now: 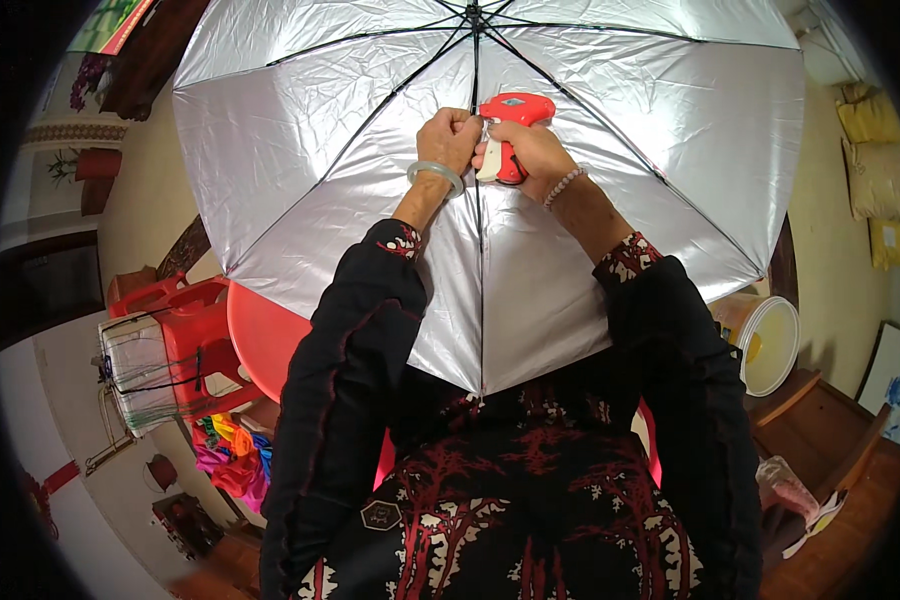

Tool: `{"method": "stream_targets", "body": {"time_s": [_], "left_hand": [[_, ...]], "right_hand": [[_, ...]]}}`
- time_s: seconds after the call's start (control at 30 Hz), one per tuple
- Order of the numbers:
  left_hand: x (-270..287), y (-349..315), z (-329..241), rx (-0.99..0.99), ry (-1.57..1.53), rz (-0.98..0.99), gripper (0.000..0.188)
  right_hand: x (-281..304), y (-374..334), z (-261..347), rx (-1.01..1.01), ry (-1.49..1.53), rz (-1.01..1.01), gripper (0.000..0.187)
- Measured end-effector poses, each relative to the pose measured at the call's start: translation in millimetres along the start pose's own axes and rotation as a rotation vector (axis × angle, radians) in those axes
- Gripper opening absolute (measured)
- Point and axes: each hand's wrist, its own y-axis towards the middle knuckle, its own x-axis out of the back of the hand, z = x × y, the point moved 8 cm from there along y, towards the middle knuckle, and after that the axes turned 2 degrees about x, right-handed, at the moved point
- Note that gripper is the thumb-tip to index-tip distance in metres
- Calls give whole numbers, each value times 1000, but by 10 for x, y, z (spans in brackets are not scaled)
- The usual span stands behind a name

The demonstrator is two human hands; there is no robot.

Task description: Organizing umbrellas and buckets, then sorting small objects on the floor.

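Silver umbrella (545, 250) — room beside hands (448, 142) (538, 155); near edge (540, 368) perhaps against clothes (510, 480).

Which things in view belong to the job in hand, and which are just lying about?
In use:
- open silver umbrella
- red-and-white hand tool, in the right hand

Apparently just lying about:
- red stool
- colourful cloth
- bucket

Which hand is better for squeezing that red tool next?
Probably the right hand: it grips the red tool. The left hand is curled beside the middle umbrella rib.
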Motion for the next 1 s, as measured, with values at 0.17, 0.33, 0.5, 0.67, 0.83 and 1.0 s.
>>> {"method": "stream_targets", "body": {"time_s": [0.17, 0.33, 0.5, 0.67, 0.83, 1.0], "left_hand": [[-25, 33, 124, 20, -132, 30, 26], [-132, 32, 56, 32, -273, 246, 19], [1, 116, 81, -29, -199, 308, 13], [48, 161, 110, 23, -136, 371, 14], [142, 190, 305, 6, -114, 177, 14], [123, 187, 165, 16, -45, 273, 17]], "right_hand": [[-40, 18, 5, -66, 25, 52, 30], [39, 79, 50, -160, -4, 121, 31], [-48, 43, 43, -225, -58, 105, 31], [-122, 146, -136, -218, 11, 115, 32], [-258, 180, -201, -224, -57, 111, 33], [-90, 129, 13, -188, -37, 91, 32]]}}
